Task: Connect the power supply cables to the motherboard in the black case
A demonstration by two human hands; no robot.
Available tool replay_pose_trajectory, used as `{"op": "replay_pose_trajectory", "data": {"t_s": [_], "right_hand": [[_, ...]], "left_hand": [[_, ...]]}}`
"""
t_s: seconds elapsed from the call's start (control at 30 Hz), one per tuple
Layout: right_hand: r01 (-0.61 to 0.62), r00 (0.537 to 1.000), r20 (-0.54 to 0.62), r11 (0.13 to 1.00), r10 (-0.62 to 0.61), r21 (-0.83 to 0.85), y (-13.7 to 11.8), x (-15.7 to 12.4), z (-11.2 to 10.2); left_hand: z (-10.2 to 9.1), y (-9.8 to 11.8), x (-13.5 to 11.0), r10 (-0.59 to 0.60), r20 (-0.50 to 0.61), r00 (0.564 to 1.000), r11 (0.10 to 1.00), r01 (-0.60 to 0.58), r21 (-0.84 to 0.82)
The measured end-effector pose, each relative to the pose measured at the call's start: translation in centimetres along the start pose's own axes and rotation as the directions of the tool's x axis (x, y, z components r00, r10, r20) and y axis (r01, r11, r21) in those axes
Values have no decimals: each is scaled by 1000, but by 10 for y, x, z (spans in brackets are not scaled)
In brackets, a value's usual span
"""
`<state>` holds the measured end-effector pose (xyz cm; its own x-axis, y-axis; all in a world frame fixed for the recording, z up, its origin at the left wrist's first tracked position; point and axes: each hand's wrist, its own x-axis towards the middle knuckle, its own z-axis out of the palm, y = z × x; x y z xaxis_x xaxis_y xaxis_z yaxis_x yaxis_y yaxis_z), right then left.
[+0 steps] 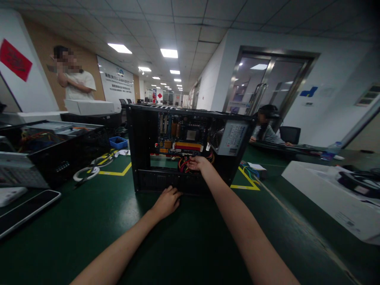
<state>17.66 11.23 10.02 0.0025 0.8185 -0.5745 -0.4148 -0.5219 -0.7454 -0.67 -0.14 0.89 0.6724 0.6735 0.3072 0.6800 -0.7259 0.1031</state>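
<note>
A black computer case [166, 183] stands on the green table with its open side facing me. Inside it are a motherboard [166, 134] with red and yellow memory slots [188, 147] and a silver power supply [233, 136] at the upper right. My right hand [198, 163] reaches into the lower part, its fingers closed on a bundle of coloured power cables [183, 164]. Which strands it pinches is too small to tell. My left hand [168, 202] rests by the case's lower front edge, fingers stretched out and holding nothing; their tips touch or nearly touch the panel.
Another opened computer case [74, 152] lies to the left, near a blue tray [118, 141], a white cable coil [86, 173] and a phone [28, 211]. At right sit a white box [323, 198] and coloured wires [251, 172]. Two people are farther back.
</note>
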Motion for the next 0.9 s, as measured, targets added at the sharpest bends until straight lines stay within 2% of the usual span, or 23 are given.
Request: {"op": "replay_pose_trajectory", "data": {"t_s": [0.43,0.9], "right_hand": [[14,1000,-16,999,-14,43,-1,9,0],[-6,1000,-16,1000,6,3,-3,21,-5]], "left_hand": [[-2,2,0,11,-13,1000,1000,-11,11],[0,1,1,10,-16,1000,1000,-9,5]]}}
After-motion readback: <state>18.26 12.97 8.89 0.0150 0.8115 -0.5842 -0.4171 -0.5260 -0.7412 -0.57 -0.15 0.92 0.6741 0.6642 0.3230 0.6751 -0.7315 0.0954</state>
